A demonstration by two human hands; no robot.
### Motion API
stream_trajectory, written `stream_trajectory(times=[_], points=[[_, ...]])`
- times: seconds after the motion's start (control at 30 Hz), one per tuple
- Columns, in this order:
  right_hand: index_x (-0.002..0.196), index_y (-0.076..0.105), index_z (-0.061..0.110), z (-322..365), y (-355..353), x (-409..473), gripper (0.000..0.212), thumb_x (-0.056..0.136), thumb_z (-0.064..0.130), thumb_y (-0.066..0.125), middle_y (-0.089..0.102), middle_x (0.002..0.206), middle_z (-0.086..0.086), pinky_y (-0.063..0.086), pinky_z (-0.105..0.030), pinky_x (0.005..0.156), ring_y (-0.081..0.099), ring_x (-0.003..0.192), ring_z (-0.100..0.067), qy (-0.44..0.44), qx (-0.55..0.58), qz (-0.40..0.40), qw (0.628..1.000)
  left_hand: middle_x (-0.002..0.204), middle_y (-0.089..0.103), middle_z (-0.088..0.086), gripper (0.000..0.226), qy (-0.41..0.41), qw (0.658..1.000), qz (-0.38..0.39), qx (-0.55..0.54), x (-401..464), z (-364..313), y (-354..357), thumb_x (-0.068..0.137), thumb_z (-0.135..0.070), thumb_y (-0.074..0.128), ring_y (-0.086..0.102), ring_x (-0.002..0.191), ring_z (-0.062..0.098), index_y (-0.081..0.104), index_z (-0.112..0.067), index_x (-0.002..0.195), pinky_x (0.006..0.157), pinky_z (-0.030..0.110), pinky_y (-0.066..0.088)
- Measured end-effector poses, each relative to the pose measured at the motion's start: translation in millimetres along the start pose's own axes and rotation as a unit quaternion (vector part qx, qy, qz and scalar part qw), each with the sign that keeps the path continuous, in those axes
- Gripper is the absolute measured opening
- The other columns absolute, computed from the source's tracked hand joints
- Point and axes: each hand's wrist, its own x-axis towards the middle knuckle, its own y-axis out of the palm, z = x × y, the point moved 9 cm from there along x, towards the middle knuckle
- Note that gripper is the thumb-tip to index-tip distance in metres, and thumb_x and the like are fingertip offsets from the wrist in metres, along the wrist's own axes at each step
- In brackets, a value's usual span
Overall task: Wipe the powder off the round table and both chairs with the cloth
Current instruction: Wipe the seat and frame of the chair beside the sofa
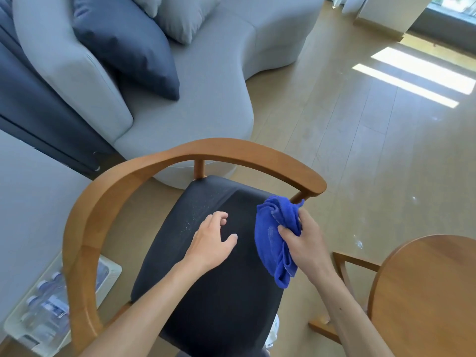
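1. A person looks down at a wooden chair (108,191) with a curved back rail and a dark padded seat (213,300).
2. The right hand (306,243) holds a bunched blue cloth (273,228) over the seat's right edge; its fingers (283,231) curl round the fabric and pinch it, and the cloth's tail hangs down.
3. The left hand (213,240) is over the middle of the seat, holding nothing, its fingers (219,217) loosely spread; whether it touches the seat cannot be told.
4. Pale powder (193,215) speckles the seat just left of the left hand.
5. The round wooden desk (427,292) sits at the lower right, near the chair.
6. A grey sofa (206,81) with a dark cushion (123,45) stands behind the chair, on a wooden floor (360,155).
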Motion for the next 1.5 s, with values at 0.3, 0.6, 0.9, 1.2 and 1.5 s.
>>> stream_trajectory(times=[0.3, 0.6, 0.9, 1.2, 1.5], points=[[0.082, 0.058, 0.03, 41, 23, -7, 0.033, 0.087, -0.002, 0.054, 0.053, 0.098, 0.008, 0.04, -0.017, 0.073, 0.052, 0.088, -0.003, -0.156, -0.16, 0.227, 0.948, 0.133, 0.04, -0.025, 0.073, 0.162, 0.98, 0.117, 0.008, -6, -56, -4, 0.066, -0.04, 0.073, 0.03, 0.126, -0.004, 0.041, -0.042, 0.132, 0.102, 0.022, 0.027], [0.12, 0.057, 0.038, 6, 7, 16, 0.058, 0.067, 0.051, 0.077, 0.064, 0.111, 0.021, 0.052, -0.025, 0.083, 0.062, 0.104, -0.006, -0.034, 0.004, 0.27, 0.962, 0.087, 0.064, 0.01, 0.019, 0.14, 0.964, 0.185, -0.129, -14, -80, -21, 0.08, -0.015, 0.069, 0.061, 0.078, 0.026, 0.061, -0.011, 0.097, 0.072, 0.041, 0.051], [0.12, 0.063, 0.023, -44, 47, 1, 0.05, 0.073, 0.01, 0.075, 0.065, 0.124, -0.003, 0.045, -0.038, 0.1, 0.06, 0.117, -0.02, 0.044, 0.205, 0.292, 0.933, 0.106, 0.066, 0.018, 0.032, 0.107, 0.94, 0.186, -0.265, -5, -72, -52, 0.081, -0.024, 0.072, 0.063, 0.101, 0.037, 0.061, -0.01, 0.107, 0.09, 0.048, 0.051], [0.112, 0.065, 0.016, -40, 32, 4, 0.021, 0.095, 0.025, 0.058, 0.07, 0.113, 0.004, 0.052, -0.029, 0.093, 0.065, 0.107, -0.014, 0.035, 0.231, 0.164, 0.958, 0.105, 0.07, -0.014, 0.016, 0.052, 0.962, 0.094, -0.251, 11, -38, -62, 0.09, -0.03, 0.065, 0.067, 0.098, 0.007, 0.062, -0.039, 0.103, 0.071, 0.017, 0.054], [0.132, 0.038, 0.032, -31, 14, 5, 0.067, 0.08, 0.014, 0.077, 0.071, 0.104, -0.004, 0.059, -0.034, 0.079, 0.07, 0.093, -0.018, 0.068, 0.231, 0.079, 0.967, 0.105, 0.062, -0.006, 0.086, -0.047, 0.977, 0.064, -0.196, 11, -17, -52, 0.067, -0.023, 0.085, 0.067, 0.087, 0.008, 0.028, -0.053, 0.124, 0.065, 0.019, 0.051]])
